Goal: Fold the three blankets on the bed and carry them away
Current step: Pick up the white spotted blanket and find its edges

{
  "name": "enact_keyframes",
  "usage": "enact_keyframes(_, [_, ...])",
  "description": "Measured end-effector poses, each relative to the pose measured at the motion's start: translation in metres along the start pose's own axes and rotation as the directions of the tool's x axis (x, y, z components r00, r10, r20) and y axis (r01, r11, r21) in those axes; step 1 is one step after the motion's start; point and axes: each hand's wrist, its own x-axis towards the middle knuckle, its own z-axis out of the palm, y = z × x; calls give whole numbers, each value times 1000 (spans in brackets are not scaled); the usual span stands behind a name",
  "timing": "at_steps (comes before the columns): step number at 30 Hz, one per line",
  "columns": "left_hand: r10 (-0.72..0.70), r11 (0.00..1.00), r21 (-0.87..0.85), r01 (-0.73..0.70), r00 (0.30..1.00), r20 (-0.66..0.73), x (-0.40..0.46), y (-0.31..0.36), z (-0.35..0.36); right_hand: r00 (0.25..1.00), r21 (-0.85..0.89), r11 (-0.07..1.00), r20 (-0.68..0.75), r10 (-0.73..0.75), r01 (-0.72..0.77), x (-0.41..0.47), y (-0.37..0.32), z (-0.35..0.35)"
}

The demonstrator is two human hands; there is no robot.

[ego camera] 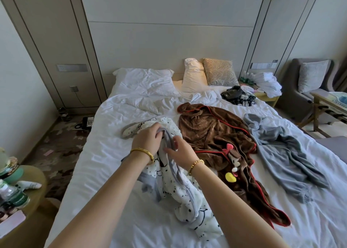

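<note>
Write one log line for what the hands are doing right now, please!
stage: starting first fold | left hand: grips spotted blanket edge | right hand: pinches same edge | brown blanket, grey blanket: unfolded on bed

Bare sheet lies open left of the spotted blanket. To its right the brown blanket crowds close, touching the grey blanket; black gadgets block the far corner.

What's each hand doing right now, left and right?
Left hand: closed, gripping the grey edge of the spotted white blanket.
Right hand: fingers curled, pinching the same grey edge.
</note>
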Motion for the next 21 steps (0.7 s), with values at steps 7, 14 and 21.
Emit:
enact_keyframes(7, [-51,995,-83,49,998,-27,-3,4,-7,991,-25,996,-104,82,-85,-8,11,2])
enact_keyframes(14, [-343,911,-245,332,939,-5,-4,-31,2,971,-284,934,-166,173,-215,-25,47,-1])
enact_keyframes(21, [-554,774,-437,459,824,-117,-6,-47,5,913,-222,907,-283,292,-359,-26,63,-7])
